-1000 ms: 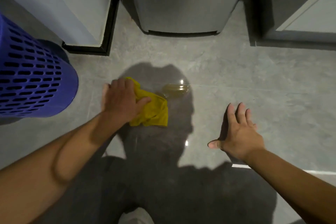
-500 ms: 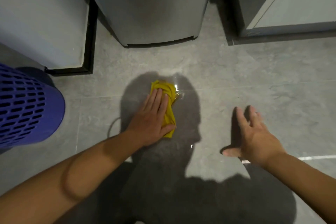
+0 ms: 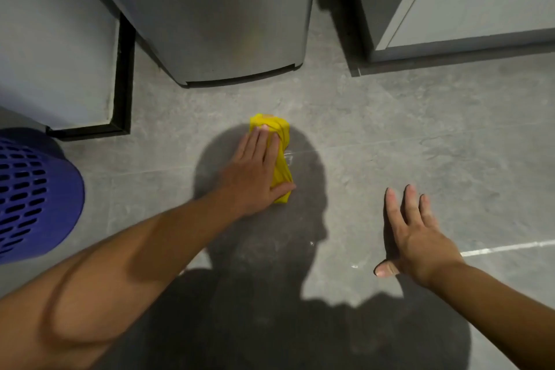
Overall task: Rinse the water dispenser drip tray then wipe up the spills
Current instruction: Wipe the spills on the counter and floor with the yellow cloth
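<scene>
A bunched yellow cloth (image 3: 280, 141) lies on the grey tiled floor (image 3: 390, 144) in front of the grey water dispenser base (image 3: 228, 24). My left hand (image 3: 255, 171) presses flat on the cloth with straight fingers, the thumb alongside its near end. A thin wet glint shows on the floor just right of the cloth. My right hand (image 3: 417, 234) is spread open, palm down, low over the floor to the right, holding nothing. The drip tray is not in view.
A blue perforated plastic basket (image 3: 33, 198) stands at the left edge. A light cabinet with a black plinth (image 3: 120, 75) sits at back left, another grey cabinet (image 3: 456, 9) at back right. My shadow darkens the floor at the centre.
My left hand has pushed the cloth right and forward over the puddle, bunching it into a narrow roll. The pooled water seen earlier is covered. My right hand stayed spread over the floor.
</scene>
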A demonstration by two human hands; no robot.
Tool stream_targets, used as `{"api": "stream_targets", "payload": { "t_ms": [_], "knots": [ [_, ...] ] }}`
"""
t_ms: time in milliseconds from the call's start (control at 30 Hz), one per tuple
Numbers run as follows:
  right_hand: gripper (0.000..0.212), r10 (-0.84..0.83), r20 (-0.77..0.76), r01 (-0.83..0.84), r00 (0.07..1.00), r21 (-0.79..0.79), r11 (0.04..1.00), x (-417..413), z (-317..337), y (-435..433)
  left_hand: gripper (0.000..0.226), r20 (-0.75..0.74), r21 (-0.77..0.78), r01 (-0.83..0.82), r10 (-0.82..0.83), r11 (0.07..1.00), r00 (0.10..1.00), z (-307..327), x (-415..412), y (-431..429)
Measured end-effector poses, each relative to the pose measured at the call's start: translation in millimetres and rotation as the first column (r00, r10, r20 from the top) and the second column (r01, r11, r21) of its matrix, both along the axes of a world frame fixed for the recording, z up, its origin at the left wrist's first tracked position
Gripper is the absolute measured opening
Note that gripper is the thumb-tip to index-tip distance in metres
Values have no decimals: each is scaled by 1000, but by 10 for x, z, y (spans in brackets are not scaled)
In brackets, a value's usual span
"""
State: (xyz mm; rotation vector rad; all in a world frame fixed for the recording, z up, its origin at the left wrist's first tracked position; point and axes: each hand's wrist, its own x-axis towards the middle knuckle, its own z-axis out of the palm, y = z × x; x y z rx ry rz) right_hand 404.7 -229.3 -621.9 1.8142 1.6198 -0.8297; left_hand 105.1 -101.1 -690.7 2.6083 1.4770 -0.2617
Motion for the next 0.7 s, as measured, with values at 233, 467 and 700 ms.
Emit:
{"api": "stream_targets", "payload": {
  "t_ms": [233,467,700],
  "knots": [
    [158,-5,-2,5,1000,10,1000,12,20,-4,107,12,68,363,-364,929,931,-2,12,-373],
    [154,17,3,-17,1000,37,999,43,3,-58,108,43,-5,272,-271,962,961,-23,-538,-893],
    [155,-11,-23,12,1000,32,999,54,-31,-37,107,-5,44,6,-6,999,1000,89,-335,-145]
  ]
}}
